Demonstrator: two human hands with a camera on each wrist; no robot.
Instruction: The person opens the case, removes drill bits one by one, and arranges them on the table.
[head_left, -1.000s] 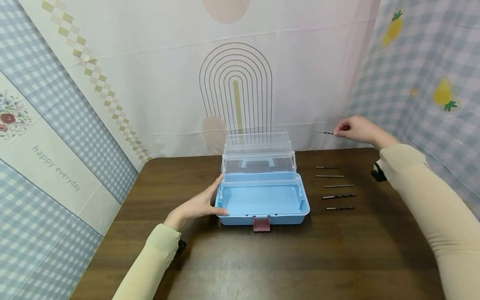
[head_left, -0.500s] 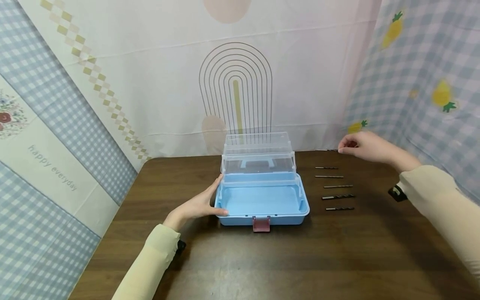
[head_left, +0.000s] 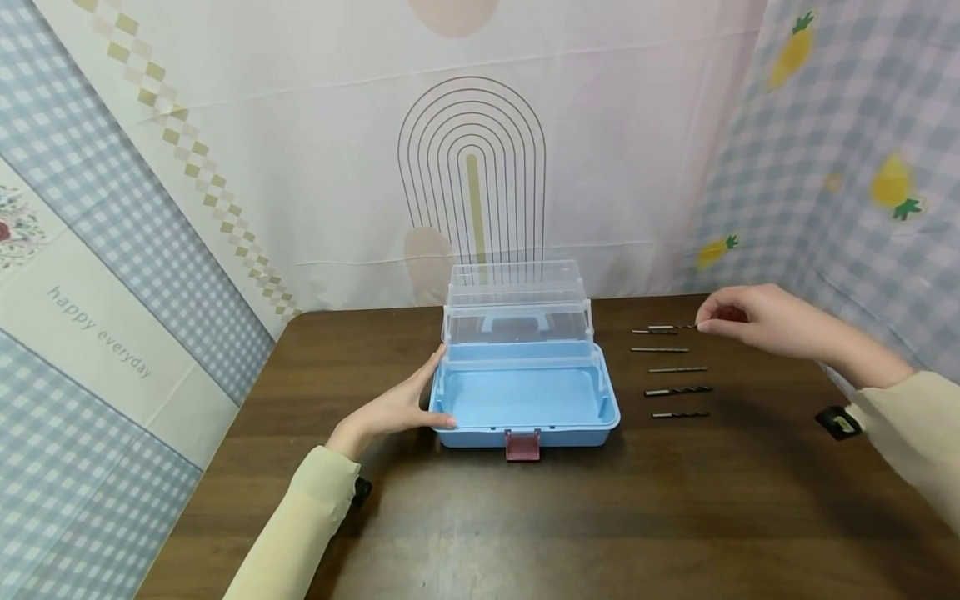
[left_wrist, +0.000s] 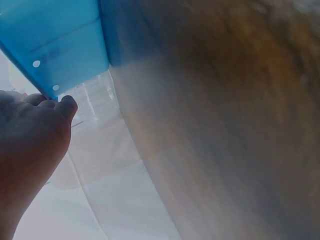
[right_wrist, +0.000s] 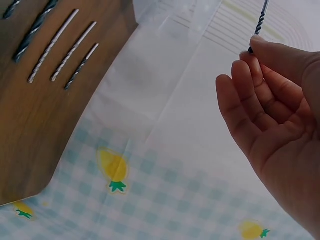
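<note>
A light blue toolbox stands on the table, its clear lid and tray raised at the back and its bottom compartment bare. My left hand rests on its left side, thumb on the front rim and fingers stretched along the side wall. In the left wrist view the fingers touch the box edge. My right hand pinches a thin drill bit by its dark fluted end between thumb and index finger, shank pointing left. The right wrist view shows this bit partly cut off at the top.
Several drill bits lie in a column right of the toolbox, among them a thick dark one and a small one. A pink latch hangs at the box's front. Behind the table hangs a patterned cloth.
My right hand has come down and to the right with the drill bit, from above the table's back edge to just over the rearmost bit. The left hand stays on the toolbox.
</note>
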